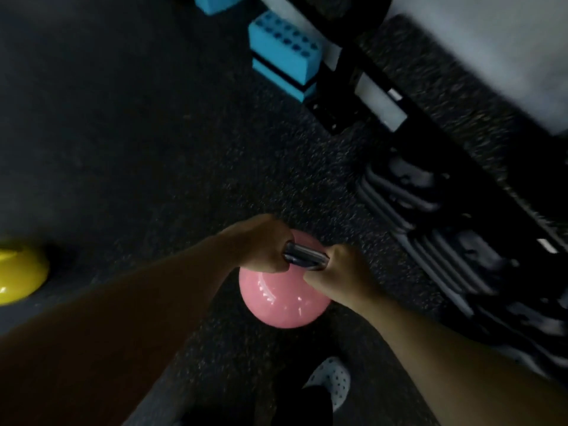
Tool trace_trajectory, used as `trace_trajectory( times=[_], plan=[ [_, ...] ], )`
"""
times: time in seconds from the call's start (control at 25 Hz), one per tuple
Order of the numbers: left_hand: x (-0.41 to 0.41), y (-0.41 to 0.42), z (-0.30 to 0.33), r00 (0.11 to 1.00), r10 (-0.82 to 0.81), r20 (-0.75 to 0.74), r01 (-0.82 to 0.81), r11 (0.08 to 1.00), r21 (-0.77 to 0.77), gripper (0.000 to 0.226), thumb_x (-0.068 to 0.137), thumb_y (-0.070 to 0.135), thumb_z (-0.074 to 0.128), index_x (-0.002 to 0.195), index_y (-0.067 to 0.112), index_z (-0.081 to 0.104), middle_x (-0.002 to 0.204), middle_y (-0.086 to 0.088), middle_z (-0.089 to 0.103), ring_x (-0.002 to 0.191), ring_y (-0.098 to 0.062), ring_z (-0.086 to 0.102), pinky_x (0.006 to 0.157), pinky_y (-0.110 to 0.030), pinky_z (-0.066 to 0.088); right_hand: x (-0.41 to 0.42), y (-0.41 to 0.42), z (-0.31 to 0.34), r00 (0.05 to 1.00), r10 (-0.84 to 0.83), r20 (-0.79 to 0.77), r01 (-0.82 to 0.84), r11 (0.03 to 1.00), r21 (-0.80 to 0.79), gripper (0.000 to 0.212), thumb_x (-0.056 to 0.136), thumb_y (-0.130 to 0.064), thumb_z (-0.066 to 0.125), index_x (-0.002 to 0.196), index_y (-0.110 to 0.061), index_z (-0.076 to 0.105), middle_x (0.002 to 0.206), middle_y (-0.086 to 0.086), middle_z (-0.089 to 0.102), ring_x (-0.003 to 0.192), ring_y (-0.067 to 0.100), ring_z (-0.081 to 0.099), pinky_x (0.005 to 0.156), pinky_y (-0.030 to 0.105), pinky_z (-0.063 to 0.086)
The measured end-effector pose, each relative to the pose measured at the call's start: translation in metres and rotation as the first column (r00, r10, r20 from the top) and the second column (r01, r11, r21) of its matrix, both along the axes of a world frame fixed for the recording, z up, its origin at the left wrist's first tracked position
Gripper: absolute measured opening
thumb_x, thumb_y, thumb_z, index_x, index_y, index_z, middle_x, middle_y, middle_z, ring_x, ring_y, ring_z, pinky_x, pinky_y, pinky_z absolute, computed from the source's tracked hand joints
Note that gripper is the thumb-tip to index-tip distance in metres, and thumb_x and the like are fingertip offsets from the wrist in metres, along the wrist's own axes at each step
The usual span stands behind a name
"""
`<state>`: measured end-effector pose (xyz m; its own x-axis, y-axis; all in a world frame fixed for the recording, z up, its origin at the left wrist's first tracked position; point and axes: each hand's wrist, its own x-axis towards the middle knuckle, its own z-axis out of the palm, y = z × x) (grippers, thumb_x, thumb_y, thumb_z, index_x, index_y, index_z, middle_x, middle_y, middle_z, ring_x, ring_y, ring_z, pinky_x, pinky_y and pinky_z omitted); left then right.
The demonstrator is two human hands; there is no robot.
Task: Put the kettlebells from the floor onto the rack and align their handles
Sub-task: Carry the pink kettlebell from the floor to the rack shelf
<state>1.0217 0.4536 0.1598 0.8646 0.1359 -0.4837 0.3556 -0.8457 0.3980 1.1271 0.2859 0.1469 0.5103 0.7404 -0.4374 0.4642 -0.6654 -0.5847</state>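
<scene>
A pink kettlebell (281, 299) with a shiny metal handle hangs low in the middle of the view, over the dark speckled floor. My left hand (261, 244) grips the left end of its handle and my right hand (339, 273) grips the right end. A yellow kettlebell (18, 276) sits on the floor at the far left edge, only partly in view. The black rack (384, 96) runs diagonally across the upper right, blurred.
Two blue foam blocks (284, 53) stand on the floor beside the rack's near end. Dark stacked equipment (455, 241) lies along the rack at the right. My shoe (330, 382) shows at the bottom. Open floor spreads to the upper left.
</scene>
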Motion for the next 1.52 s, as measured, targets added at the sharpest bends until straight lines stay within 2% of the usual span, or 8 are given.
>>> trace_trajectory(
  times=[0.08,0.2,0.36,0.56,0.76,0.92,1.12,1.52],
  plan=[
    [0.050,0.009,0.033,0.998,-0.052,0.036,0.051,0.999,0.017,0.019,0.070,0.033,0.067,0.060,0.030,0.051,0.053,0.013,0.050,0.050,-0.003,0.051,0.046,-0.019,0.034,0.043,0.005,0.030,0.999,-0.018,0.048,0.015,0.998,0.059,0.015,0.057,-0.033,0.066,0.061,-0.019,0.062,0.050,-0.005,0.053,0.042,0.008,0.049,0.035,0.016,0.029],
    [0.135,0.032,0.073,0.977,-0.154,0.146,0.127,0.976,0.175,0.010,0.067,0.033,0.066,0.070,0.023,0.064,0.055,0.007,0.055,0.055,-0.011,0.056,0.043,-0.012,0.025,0.114,0.019,0.067,0.975,-0.125,0.185,0.088,0.976,0.199,0.018,0.059,-0.031,0.066,0.058,-0.014,0.063,0.048,0.006,0.059,0.043,0.017,0.055,0.039,0.023,0.031],
    [0.242,0.056,0.112,0.919,-0.301,0.254,0.227,0.932,0.282,0.020,0.066,0.034,0.066,0.079,0.019,0.070,0.077,-0.005,0.072,0.074,-0.022,0.069,0.056,-0.022,0.038,0.197,0.037,0.098,0.889,-0.302,0.345,0.184,0.924,0.335,0.015,0.064,-0.022,0.068,0.060,-0.007,0.065,0.053,0.008,0.065,0.047,0.022,0.058,0.045,0.023,0.033],
    [0.365,0.093,0.139,0.872,-0.371,0.321,0.304,0.922,0.241,0.013,0.069,0.029,0.071,0.081,0.026,0.070,0.066,0.007,0.066,0.059,-0.012,0.061,0.048,-0.017,0.036,0.297,0.068,0.122,0.852,-0.418,0.314,0.273,0.868,0.414,0.020,0.069,-0.006,0.071,0.086,-0.013,0.079,0.060,-0.005,0.067,0.040,-0.012,0.050,0.042,-0.001,0.036],
    [0.450,0.129,0.146,0.802,-0.465,0.376,0.346,0.873,0.343,0.018,0.067,0.036,0.065,0.064,0.035,0.048,0.060,0.010,0.052,0.057,-0.013,0.054,0.047,-0.017,0.028,0.363,0.107,0.131,0.718,-0.545,0.434,0.366,0.825,0.430,0.027,0.067,-0.009,0.072,0.092,-0.015,0.080,0.068,0.005,0.076,0.048,0.002,0.053,0.046,-0.007,0.029],
    [0.487,0.149,0.133,0.775,-0.471,0.422,0.363,0.878,0.312,0.009,0.074,0.035,0.066,0.079,0.032,0.060,0.072,0.005,0.064,0.065,-0.019,0.061,0.057,-0.024,0.040,0.390,0.128,0.127,0.663,-0.618,0.423,0.465,0.783,0.413,0.026,0.069,-0.015,0.068,0.092,-0.021,0.079,0.074,0.005,0.077,0.064,0.017,0.068,0.056,0.007,0.036],
    [0.511,0.165,0.121,0.792,-0.349,0.501,0.267,0.936,0.229,0.020,0.072,0.029,0.067,0.092,0.025,0.067,0.084,-0.004,0.072,0.076,-0.026,0.067,0.060,-0.028,0.046,0.420,0.146,0.135,0.705,-0.561,0.433,0.455,0.827,0.331,0.016,0.072,-0.018,0.067,0.086,-0.019,0.076,0.070,0.004,0.072,0.063,0.020,0.063,0.050,0.014,0.033],
    [0.566,0.163,0.115,0.805,-0.265,0.530,0.247,0.963,0.106,0.016,0.076,0.017,0.068,0.091,0.016,0.064,0.078,-0.005,0.063,0.076,-0.028,0.062,0.061,-0.027,0.034,0.470,0.156,0.129,0.635,-0.641,0.431,0.563,0.766,0.310,0.016,0.078,-0.016,0.067,0.093,-0.017,0.074,0.077,0.007,0.073,0.071,0.027,0.067,0.062,0.035,0.056]
  ],
)
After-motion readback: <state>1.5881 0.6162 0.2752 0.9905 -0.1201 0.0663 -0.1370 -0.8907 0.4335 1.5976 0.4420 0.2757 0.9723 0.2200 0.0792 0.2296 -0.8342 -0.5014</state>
